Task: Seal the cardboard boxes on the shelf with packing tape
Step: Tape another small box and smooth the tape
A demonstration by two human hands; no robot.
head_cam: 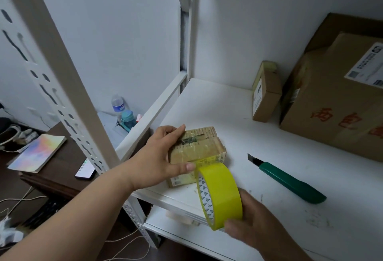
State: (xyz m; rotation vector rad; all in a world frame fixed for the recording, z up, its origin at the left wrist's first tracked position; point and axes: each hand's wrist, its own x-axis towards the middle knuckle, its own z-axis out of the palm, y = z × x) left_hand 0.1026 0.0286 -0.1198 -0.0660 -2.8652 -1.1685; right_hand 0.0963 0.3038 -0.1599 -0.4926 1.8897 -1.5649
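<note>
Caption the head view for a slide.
Left hand grips a small cardboard box on a white shelf; right hand holds yellow tape roll.

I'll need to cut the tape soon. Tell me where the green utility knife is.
In the head view the green utility knife lies flat on the white shelf, right of the small box and tape roll, in front of the large cardboard box, blade extended.

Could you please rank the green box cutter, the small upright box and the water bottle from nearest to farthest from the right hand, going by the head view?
From the right hand:
1. Green box cutter, lying on the shelf just to its right.
2. Small upright box, standing at the back of the shelf.
3. Water bottle, beyond the shelf's left end.
</note>
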